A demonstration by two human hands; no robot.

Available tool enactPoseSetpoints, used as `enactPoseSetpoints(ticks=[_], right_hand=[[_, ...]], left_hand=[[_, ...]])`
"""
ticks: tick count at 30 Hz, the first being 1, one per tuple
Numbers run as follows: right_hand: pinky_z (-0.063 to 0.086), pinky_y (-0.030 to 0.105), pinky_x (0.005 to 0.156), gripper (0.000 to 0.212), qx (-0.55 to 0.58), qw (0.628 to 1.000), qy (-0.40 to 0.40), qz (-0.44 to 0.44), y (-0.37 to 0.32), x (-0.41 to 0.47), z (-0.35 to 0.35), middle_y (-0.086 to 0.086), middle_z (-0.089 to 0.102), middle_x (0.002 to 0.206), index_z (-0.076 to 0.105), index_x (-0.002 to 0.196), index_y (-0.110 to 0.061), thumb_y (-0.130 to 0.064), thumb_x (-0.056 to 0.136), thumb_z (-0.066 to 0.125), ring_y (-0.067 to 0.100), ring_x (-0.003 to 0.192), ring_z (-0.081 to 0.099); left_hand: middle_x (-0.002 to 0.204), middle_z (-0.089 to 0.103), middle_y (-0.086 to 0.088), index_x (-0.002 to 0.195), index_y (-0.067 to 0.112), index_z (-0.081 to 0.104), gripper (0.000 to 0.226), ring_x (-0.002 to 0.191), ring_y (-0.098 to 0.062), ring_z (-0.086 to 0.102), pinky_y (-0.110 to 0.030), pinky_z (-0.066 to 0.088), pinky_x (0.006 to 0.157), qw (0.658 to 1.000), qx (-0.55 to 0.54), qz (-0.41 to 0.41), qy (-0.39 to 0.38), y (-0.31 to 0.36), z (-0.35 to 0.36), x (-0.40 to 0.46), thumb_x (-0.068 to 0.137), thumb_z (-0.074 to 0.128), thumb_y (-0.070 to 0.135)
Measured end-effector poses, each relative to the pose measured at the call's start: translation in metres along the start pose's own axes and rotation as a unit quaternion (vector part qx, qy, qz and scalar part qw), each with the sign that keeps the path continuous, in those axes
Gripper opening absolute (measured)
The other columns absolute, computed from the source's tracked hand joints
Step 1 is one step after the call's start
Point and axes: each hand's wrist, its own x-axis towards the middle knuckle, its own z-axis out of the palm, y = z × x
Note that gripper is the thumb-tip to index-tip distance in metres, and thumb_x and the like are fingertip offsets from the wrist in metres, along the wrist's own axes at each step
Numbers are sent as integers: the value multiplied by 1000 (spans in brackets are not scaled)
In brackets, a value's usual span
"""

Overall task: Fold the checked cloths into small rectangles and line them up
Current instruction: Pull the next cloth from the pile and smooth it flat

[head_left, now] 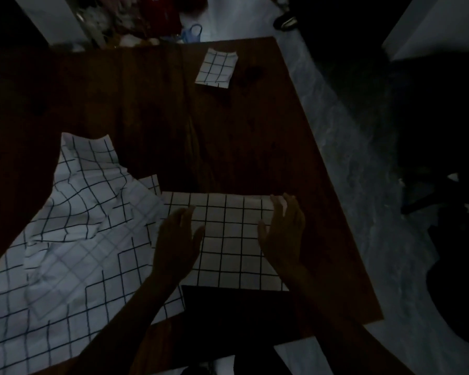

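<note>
Your left hand and right hand rest flat, fingers spread and relaxed, on the half-folded checked cloth near the front edge of the dark wooden surface. The risk: its left edge overlaps the rumpled pile of unfolded cloths, so the next fold may drag those layers along or go crooked. The cloth is white with a black grid. One finished small rectangle lies well apart, near the far edge.

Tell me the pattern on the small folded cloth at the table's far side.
White with a dark grid of squares on the folded cloth; head view.
</note>
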Motion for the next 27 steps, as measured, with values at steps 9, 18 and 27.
enactPoseSetpoints(ticks=[9, 18, 27], right_hand=[[25, 47, 112, 45, -50, 966, -171, -189, -25, -66, 64, 12, 44, 143, 45, 131, -15, -39, 92, 41, 28, 138, 30], [8, 47, 114, 60, -111, 948, -211, -208, -22, -66, 77, 14, 27, 153, 29, 144, -18, -50, 94, 33, 30, 143, 15], [-5, 47, 116, 66, -122, 967, -187, -126, 5, -80, 59, 10, 7, 158, 14, 150, -25, -57, 94, 29, 25, 146, -4]], left_hand=[[151, 24, -21, 144, 9, 25, 64, 140, -31, 18, -44, 8, 114, 991, 82, -10, -103, -44, 66, -38, 96, 12, 50], [155, 8, -19, 146, 9, 22, 67, 144, -31, 3, -48, 3, 116, 990, 88, 24, -104, -45, 78, -47, 95, 13, 52], [156, 5, -18, 148, 16, 22, 74, 145, -28, -3, -41, -8, 116, 990, 110, -2, -92, -48, 74, -47, 91, 14, 61]])
